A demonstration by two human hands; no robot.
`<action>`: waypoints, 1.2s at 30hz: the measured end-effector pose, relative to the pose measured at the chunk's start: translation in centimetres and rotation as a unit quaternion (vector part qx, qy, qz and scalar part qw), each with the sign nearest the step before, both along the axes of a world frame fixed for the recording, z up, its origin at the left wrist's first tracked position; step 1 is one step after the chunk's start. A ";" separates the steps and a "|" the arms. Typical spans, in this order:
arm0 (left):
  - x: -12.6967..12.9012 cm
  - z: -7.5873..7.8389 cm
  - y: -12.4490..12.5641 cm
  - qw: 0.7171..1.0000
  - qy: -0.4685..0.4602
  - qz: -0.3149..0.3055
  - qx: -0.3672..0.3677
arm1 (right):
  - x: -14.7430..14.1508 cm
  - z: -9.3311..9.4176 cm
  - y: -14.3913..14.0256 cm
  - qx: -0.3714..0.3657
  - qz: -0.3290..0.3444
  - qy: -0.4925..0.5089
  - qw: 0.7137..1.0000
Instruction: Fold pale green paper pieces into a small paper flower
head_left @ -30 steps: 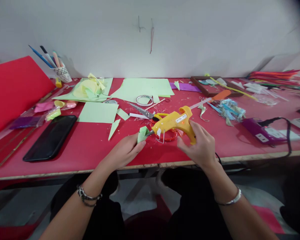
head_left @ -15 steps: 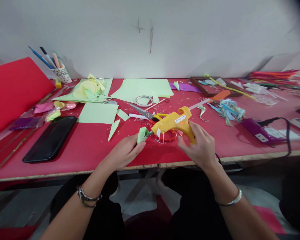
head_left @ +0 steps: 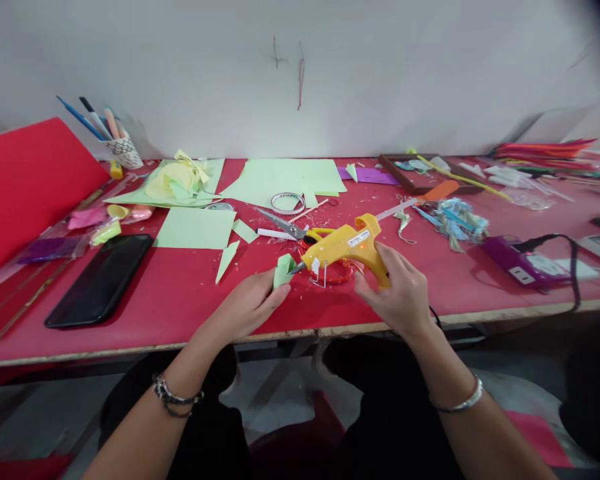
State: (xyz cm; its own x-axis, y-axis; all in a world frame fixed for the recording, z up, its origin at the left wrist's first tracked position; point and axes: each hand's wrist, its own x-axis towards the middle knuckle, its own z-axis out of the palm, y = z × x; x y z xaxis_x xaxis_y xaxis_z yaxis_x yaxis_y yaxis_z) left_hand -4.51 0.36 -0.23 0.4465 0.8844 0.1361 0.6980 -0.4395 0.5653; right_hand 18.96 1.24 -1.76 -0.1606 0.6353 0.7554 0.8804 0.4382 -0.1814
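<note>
A small folded piece of light green paper (head_left: 283,269) is pinched in my left hand (head_left: 253,298) above the table's front edge. My right hand (head_left: 401,288) grips the handle of a yellow glue gun (head_left: 337,246), a glue stick (head_left: 396,209) jutting from its back. The gun's metal nozzle points left and meets the paper's opening; whether it touches the inside I cannot tell. Behind and under the gun lie scissors (head_left: 285,225), partly hidden. A white pen (head_left: 277,234) and a green paper cone (head_left: 227,261) rest to the left of them.
On the red table (head_left: 190,293) lie a black phone (head_left: 100,280), green paper sheets (head_left: 285,179), a tape roll (head_left: 287,202) and blue tassels (head_left: 457,220). At right sit a purple power strip (head_left: 523,263) with a cable and a brown tray (head_left: 397,171). A pen cup (head_left: 125,152) stands back left.
Almost nothing differs. Both hands keep the paper and the glue gun in the same place, nozzle at the paper; the view has shifted very slightly.
</note>
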 end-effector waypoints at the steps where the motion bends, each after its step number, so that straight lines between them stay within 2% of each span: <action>1: 0.0 -0.1 0.0 1.000 0.000 0.000 -0.001 | 0.0 0.0 0.0 0.001 -0.001 0.000 1.000; 8: -0.1 -0.1 0.1 1.000 -0.003 -0.016 0.006 | 0.1 0.0 0.0 -0.008 -0.011 0.006 1.000; 12: -0.1 0.0 0.1 1.000 0.004 -0.019 0.005 | 0.3 -0.2 0.3 -0.006 -0.040 0.020 0.999; 17: -0.1 -0.1 0.2 1.000 0.000 -0.018 0.012 | 1.5 -0.4 1.2 -0.057 -0.104 0.036 0.992; 22: -0.1 0.0 0.2 1.000 -0.005 -0.025 0.007 | 3.5 -0.5 2.4 -0.141 -0.209 0.034 0.967; 27: -0.1 0.0 0.3 0.999 -0.010 -0.039 0.002 | 5.4 -1.2 3.1 -0.168 -0.261 0.034 0.950; 30: -0.1 0.0 0.3 1.000 -0.006 -0.028 -0.005 | 6.2 -1.8 3.5 -0.174 -0.257 0.004 0.951; 33: -0.1 -0.1 0.3 1.000 0.001 -0.014 -0.012 | 6.1 -1.9 3.8 -0.125 -0.237 -0.014 0.963; 35: -0.1 -0.1 0.4 1.000 0.008 -0.014 -0.014 | 5.3 -1.3 3.7 -0.077 -0.189 -0.007 0.979; 36: 0.0 -0.1 0.4 1.000 0.014 -0.015 -0.015 | 4.6 -0.8 3.5 -0.058 -0.143 0.001 0.988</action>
